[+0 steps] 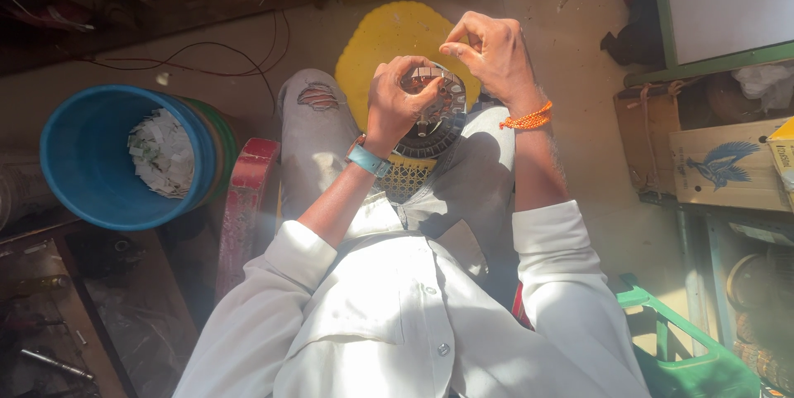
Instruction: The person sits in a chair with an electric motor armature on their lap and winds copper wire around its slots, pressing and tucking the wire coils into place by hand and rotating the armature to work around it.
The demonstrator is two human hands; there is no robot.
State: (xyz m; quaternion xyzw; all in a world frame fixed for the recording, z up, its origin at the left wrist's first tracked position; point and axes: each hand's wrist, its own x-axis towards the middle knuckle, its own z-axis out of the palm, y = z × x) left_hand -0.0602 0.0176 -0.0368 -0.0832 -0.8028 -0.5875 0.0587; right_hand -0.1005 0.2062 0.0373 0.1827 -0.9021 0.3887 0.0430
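Observation:
A round slotted metal motor core (437, 121) rests on my lap, tilted toward me. My left hand (397, 100) grips its upper left rim, with a blue watch on that wrist. Just above the core's top right edge, my right hand (490, 51) hovers with thumb and forefinger pinched together; whatever it pinches is too thin to see. An orange thread band circles my right wrist. I sit in grey torn jeans and a white shirt over a yellow woven stool (389, 34).
A blue bucket (83, 191) with white paper scraps stands at my left beside a red stool edge (248, 200). Cardboard boxes (728, 166) sit at right, a green crate (686, 357) at lower right, and wires (207, 55) lie on the floor.

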